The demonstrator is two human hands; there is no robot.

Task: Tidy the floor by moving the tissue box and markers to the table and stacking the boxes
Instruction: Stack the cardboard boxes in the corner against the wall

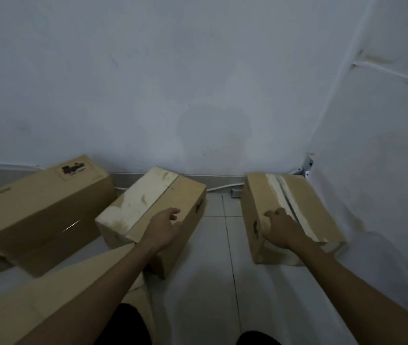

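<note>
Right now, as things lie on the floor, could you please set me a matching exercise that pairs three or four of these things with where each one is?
Things:
1. long box
2. middle box
3. right box
4. white cable

Places:
A. along the foot of the wall
B. under the right hand, farthest right
C. farthest left, with a black printed label on top
D. under the left hand

Pairs: 1-C, 2-D, 3-B, 4-A.
</note>
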